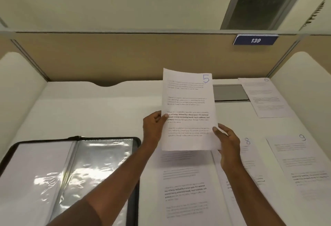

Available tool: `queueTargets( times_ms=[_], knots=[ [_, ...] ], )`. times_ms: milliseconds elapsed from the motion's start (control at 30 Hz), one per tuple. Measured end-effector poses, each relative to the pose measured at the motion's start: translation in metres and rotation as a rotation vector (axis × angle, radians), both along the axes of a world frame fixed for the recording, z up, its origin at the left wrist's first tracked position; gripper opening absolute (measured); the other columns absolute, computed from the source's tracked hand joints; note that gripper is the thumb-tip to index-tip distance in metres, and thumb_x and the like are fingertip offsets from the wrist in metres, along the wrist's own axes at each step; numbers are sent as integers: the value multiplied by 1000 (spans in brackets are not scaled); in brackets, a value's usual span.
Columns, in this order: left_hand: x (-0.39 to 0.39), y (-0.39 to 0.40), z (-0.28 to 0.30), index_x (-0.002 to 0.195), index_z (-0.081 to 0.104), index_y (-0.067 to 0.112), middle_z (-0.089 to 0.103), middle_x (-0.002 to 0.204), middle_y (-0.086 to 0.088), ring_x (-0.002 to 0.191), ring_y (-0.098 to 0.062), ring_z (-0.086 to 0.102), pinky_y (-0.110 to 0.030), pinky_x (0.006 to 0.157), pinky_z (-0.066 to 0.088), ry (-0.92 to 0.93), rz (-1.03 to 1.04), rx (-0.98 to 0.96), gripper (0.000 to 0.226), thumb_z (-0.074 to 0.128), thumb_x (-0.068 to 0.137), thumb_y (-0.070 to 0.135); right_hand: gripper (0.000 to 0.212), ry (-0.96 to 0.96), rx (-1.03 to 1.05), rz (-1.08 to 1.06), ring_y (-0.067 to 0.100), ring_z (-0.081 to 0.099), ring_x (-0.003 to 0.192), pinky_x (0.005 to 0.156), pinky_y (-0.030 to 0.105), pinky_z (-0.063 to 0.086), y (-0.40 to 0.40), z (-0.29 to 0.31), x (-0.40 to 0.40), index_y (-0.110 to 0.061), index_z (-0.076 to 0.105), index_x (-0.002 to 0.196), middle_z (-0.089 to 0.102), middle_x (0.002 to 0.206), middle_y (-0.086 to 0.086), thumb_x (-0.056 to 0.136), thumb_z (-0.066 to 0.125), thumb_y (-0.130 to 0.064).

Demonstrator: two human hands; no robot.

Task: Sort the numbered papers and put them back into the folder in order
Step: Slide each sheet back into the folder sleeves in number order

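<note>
The open folder [71, 172] lies near left on the desk [107, 111], its sleeves apparently unfilled. Papers 6 [266, 97], 8 [250, 163] and 9 [300, 163] lie spread right, unfiled. The left hand [154, 127] and right hand [227, 143] pinch paper 5 [188, 109] upright by its side edges; sorting seems underway.

Two bare forearms come into view from the bottom edge. No sleeve covers them as far as they show. The left hand [154, 127] and the right hand [226, 142] wear no gloves, and the fingers [219, 132] carry no rings.
</note>
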State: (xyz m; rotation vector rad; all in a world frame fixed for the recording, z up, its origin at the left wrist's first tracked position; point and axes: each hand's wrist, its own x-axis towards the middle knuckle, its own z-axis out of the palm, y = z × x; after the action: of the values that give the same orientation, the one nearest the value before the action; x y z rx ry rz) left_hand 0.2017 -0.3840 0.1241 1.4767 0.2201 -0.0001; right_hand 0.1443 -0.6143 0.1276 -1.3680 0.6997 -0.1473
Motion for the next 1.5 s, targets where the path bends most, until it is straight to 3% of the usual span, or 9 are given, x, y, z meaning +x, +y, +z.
queueTargets(
  times_ms=[133,367,633,800,933,1133,1300,1400,1500],
  knots=[
    [-42,45,5,95,76,18,79,94,-3,89,-27,76,-44,83,62,39,-13,-39,5,72,93,16,41,109,-47,121,25,69,107,84,37,52,29,0,-27,-24,70,115,75,111,1,80,84,-39],
    [-117,131,4,100,75,18,79,93,-2,84,-25,76,-36,74,63,72,-9,-49,10,72,92,13,17,162,-33,293,35,72,100,83,45,57,105,3,-87,-9,71,97,77,102,10,87,78,-22],
    [-197,224,-10,108,73,13,79,96,-2,85,-24,77,-31,69,62,111,-25,-44,16,71,93,14,9,170,-52,320,30,73,85,75,40,56,194,-7,-161,-7,74,95,78,98,12,88,76,-12],
    [-245,270,-32,107,73,13,79,99,-5,87,-24,76,-33,71,62,168,-31,-69,15,71,92,12,14,199,-19,326,35,73,97,88,51,57,243,-20,-206,-10,77,98,79,96,7,86,78,-18],
    [-281,299,-51,105,73,12,78,99,-4,88,-24,76,-33,73,63,198,-18,-29,13,71,92,14,10,226,-33,337,34,74,93,89,49,58,273,-32,-237,-10,78,95,79,93,4,87,78,-16],
    [-313,329,-61,100,71,10,78,87,-3,78,-21,75,-26,64,58,217,31,44,34,46,107,31,26,347,92,394,34,75,92,90,53,59,297,-39,-276,-2,74,108,78,98,12,85,79,-13],
    [-310,346,-71,90,70,17,71,82,13,76,-8,68,-18,66,52,-75,-71,610,6,69,95,20,38,491,289,492,45,70,103,88,56,58,291,-28,-304,8,66,116,73,109,26,82,77,-6],
    [-300,348,-61,74,55,24,60,74,13,68,-7,61,-18,59,47,-156,-348,849,24,74,88,19,43,568,351,569,47,68,108,91,55,56,280,-22,-319,8,65,120,70,114,28,81,76,-5],
    [-279,346,-65,69,56,14,58,67,2,60,-11,56,-29,54,47,-350,-608,994,25,69,89,23,45,634,378,664,48,65,113,98,56,52,265,-21,-331,7,64,124,68,121,29,83,77,-6]
  ],
)
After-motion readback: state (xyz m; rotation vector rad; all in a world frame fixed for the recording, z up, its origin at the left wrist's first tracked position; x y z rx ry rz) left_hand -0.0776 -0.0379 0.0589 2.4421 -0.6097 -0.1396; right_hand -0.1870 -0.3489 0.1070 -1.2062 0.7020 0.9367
